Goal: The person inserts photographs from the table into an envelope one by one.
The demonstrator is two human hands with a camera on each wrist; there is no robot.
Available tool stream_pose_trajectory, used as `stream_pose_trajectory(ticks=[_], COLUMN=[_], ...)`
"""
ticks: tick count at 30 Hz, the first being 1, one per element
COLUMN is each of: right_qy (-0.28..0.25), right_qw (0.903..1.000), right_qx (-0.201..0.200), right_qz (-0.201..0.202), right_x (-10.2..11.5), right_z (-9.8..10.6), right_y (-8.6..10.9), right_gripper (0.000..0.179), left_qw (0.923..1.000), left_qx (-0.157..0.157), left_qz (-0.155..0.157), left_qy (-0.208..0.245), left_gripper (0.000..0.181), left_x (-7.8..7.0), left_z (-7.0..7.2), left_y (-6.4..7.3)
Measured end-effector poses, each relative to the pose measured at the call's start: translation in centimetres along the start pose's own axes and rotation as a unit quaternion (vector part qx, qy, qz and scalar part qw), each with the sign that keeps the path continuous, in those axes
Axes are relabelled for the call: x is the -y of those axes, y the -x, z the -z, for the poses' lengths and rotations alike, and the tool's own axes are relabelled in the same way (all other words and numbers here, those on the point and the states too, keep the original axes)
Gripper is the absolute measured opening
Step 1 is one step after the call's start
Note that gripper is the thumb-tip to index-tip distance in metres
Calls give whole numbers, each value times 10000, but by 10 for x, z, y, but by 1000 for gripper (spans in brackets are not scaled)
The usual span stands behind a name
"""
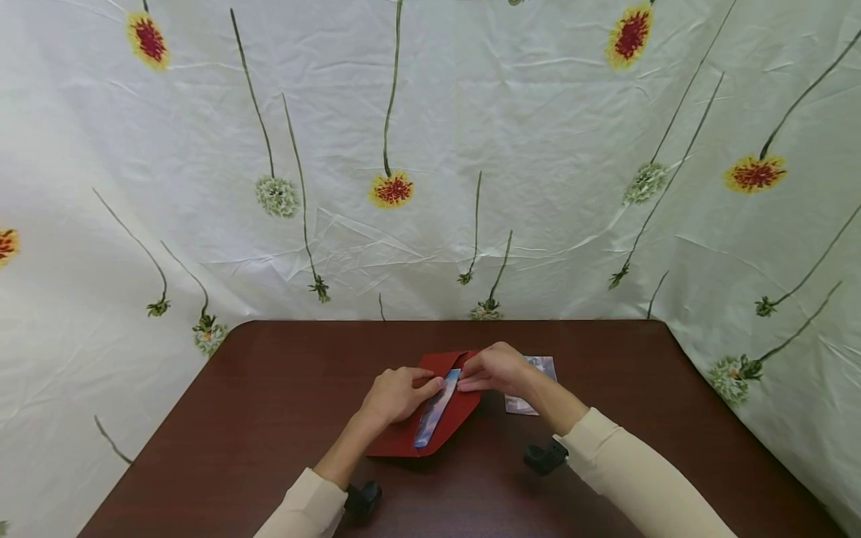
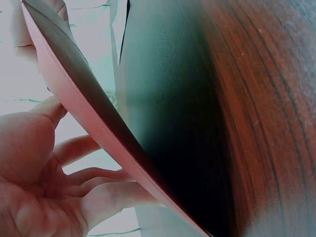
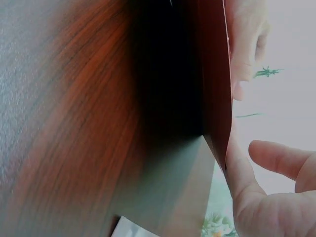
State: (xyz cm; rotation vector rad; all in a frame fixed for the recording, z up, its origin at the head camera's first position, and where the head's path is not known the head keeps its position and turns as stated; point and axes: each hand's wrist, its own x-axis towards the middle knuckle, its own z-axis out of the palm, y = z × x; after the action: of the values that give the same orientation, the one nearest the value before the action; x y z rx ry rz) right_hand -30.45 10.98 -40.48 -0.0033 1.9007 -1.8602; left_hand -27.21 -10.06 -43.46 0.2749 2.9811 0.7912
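A red envelope (image 1: pixel 460 407) lies at a slant in the middle of the table, its near side raised in the wrist views. From its opening shows a narrow strip of a blue and pink printed card (image 1: pixel 436 415). My left hand (image 1: pixel 397 394) rests on the envelope's left part, thumb tip by the card's edge. On the other side, my right hand (image 1: pixel 503 370) touches the right flap beside the card's upper end. In the right wrist view its thumb (image 3: pixel 279 158) stands apart from the envelope's face. The card's inner part is hidden in the envelope.
A second printed card (image 1: pixel 531 403) lies on the brown table (image 1: pixel 282 403), partly behind my right wrist. Black wrist devices (image 1: pixel 545 456) hang below both forearms. A white flowered cloth (image 1: pixel 430 246) hangs behind the table and along its sides.
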Motion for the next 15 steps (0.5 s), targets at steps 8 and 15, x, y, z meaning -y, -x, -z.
stream_pose_trajectory(ticks=[8,15], right_qy=[109,311], right_qw=[9998,9991], right_qx=[30,-125], right_qz=[142,243], right_x=[11,17], right_z=[15,30], right_y=[10,18], right_gripper=[36,38], left_qw=[10000,10000], left_qx=[-67,-72], left_qz=[6,23], left_qy=[-36,43], left_gripper=[48,48], left_x=[-1,0], left_z=[0,-1], left_y=[0,0])
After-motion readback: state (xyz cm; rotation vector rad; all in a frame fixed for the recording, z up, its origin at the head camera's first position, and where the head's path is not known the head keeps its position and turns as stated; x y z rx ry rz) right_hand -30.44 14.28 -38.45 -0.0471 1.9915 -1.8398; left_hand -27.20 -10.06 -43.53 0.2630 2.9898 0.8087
